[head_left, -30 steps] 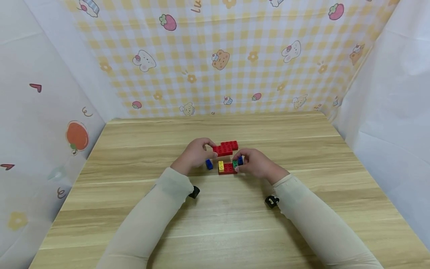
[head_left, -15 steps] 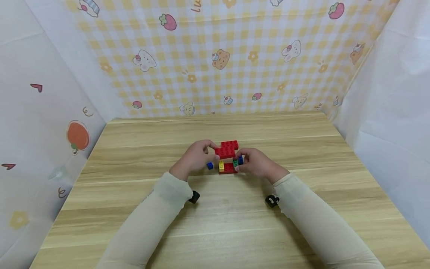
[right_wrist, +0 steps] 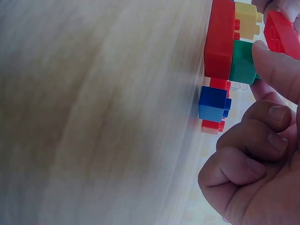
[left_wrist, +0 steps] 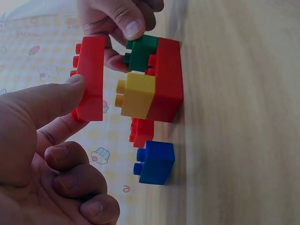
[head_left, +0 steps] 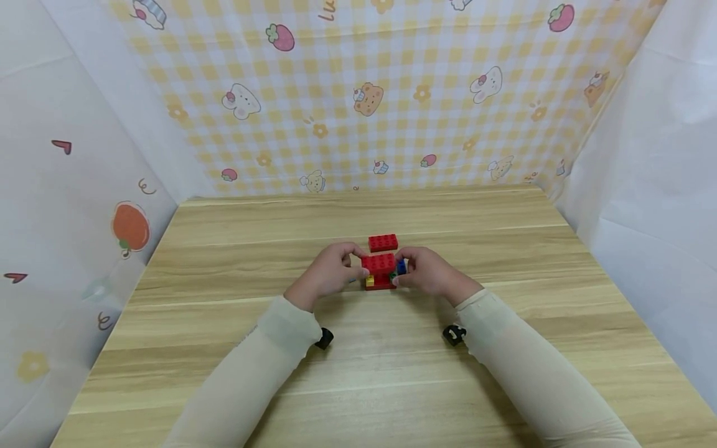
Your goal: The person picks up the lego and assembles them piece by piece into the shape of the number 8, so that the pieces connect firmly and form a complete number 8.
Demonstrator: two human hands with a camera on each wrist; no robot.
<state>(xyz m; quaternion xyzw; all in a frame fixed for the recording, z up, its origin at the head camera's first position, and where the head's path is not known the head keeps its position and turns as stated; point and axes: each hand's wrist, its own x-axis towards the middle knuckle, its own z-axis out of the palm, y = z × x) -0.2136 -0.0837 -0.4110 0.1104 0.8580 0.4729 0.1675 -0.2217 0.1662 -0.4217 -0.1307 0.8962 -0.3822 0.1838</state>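
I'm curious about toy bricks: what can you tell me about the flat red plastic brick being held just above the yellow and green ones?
The flat red plastic brick is a glossy rectangle with rows of round studs on its upper face. It lies level, held just above the small yellow brick and the green brick, with a gap between it and their studs. The left hand pinches its left end, the thumb pressing its edge. The right hand steadies the stack at the green brick and may touch its right end.

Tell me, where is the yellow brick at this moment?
In the head view the yellow brick sits on the left end of the red base brick, beside the left hand, under the red brick that hand holds.
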